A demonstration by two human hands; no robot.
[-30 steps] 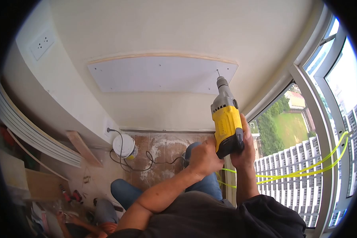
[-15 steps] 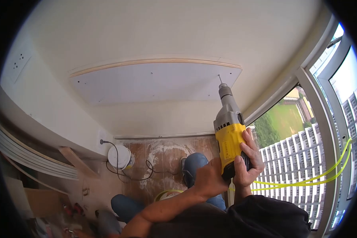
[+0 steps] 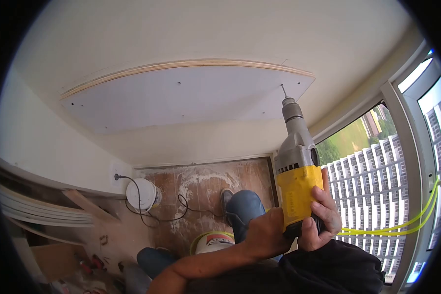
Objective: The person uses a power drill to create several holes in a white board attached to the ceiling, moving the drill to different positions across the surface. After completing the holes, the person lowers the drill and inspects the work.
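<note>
A yellow and grey power drill (image 3: 299,181) points away from me, slanting up toward the wall. Its thin bit (image 3: 283,92) meets the white board (image 3: 157,95) near the board's right end. My right hand (image 3: 323,223) wraps around the rear right side of the yellow body. From the left, my left hand (image 3: 267,234) is closed at the drill's lower rear, where the handle is mostly hidden. Plywood layers show along the board's upper edge, and several small dark holes or screw heads dot its face.
A white bucket (image 3: 142,193) stands by the left wall, beside a plugged-in black cable (image 3: 176,220). Another bucket (image 3: 213,243) sits near my knees. Windows (image 3: 367,186) line the right side, with yellow-green cords (image 3: 382,230) across them. Leaning panels (image 3: 39,203) and tools crowd the left.
My view has shifted, so the board looks larger and higher, and the drill sits farther right. The bit stays at the same spot on the board, and both hands keep their grip.
</note>
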